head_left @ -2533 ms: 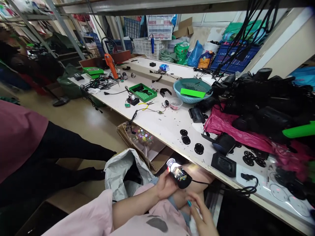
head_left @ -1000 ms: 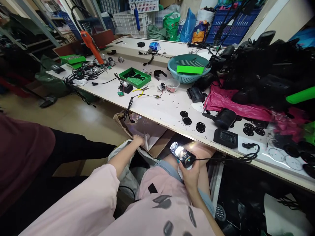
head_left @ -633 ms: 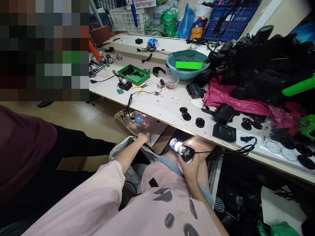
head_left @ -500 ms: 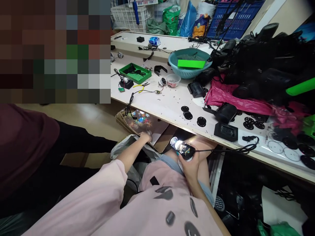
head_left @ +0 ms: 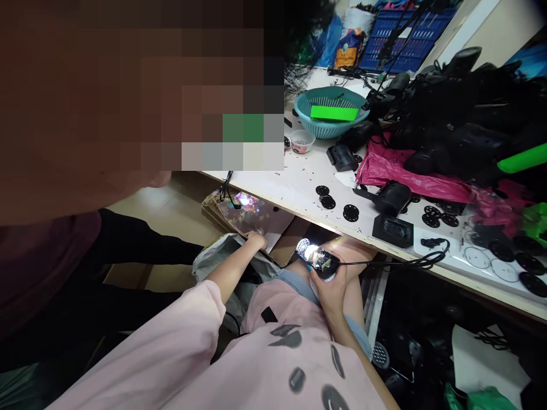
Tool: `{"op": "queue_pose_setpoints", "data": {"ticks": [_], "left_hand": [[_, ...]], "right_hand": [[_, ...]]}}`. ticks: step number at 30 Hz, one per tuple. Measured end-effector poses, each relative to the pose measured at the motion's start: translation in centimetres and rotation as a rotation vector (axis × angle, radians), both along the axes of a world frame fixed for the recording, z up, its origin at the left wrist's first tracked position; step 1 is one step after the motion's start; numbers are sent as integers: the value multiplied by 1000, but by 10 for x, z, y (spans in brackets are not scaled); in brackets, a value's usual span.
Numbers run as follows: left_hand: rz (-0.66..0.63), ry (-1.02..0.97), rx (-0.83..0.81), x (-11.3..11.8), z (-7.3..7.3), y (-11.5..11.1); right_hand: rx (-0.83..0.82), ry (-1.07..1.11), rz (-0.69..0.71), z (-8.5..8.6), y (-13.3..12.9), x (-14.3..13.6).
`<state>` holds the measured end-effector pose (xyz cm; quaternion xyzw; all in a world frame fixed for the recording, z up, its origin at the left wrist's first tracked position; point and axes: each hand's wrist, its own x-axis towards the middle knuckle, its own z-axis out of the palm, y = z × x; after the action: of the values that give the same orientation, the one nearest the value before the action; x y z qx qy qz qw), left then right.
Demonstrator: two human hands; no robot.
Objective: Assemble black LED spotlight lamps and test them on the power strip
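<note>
My right hand is wrapped round a small black projector light above my lap. Its front glows white, with a round patterned disc at the lit end, and a black cable runs from it to the right. Coloured light spots fall on a pale sheet lying in an open cardboard box below the table edge. My left hand is closed at the sheet's lower edge, by a grey-white plastic bag; what its fingers grip is hidden.
On the white table are black discs, a teal basket, a cup of small parts and a pink bag. Black housings pile up at right. Another person leans in from the left.
The person at left has leaned in and now hides the table's left part. The coloured spots on the sheet have shifted and look pinker. My hands have barely moved.
</note>
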<state>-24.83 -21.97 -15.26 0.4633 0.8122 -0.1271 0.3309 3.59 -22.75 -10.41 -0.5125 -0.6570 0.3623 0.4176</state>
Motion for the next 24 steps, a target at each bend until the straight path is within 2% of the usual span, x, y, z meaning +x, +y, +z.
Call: {"op": "queue_pose_setpoints", "data": {"ticks": [3, 7, 13, 18, 24], "left_hand": [[15, 44, -109, 1, 2, 1], [23, 102, -172, 3, 6, 6], [48, 166, -162, 4, 10, 15], [18, 174, -146, -1, 15, 16], [-21, 131, -143, 9, 5, 11]], "right_hand": [[-8, 9, 9, 3, 0, -1], [-12, 20, 16, 7, -1, -2], [-17, 21, 7, 8, -2, -2], [-24, 23, -2, 11, -6, -5], [3, 23, -7, 6, -1, -3]]}}
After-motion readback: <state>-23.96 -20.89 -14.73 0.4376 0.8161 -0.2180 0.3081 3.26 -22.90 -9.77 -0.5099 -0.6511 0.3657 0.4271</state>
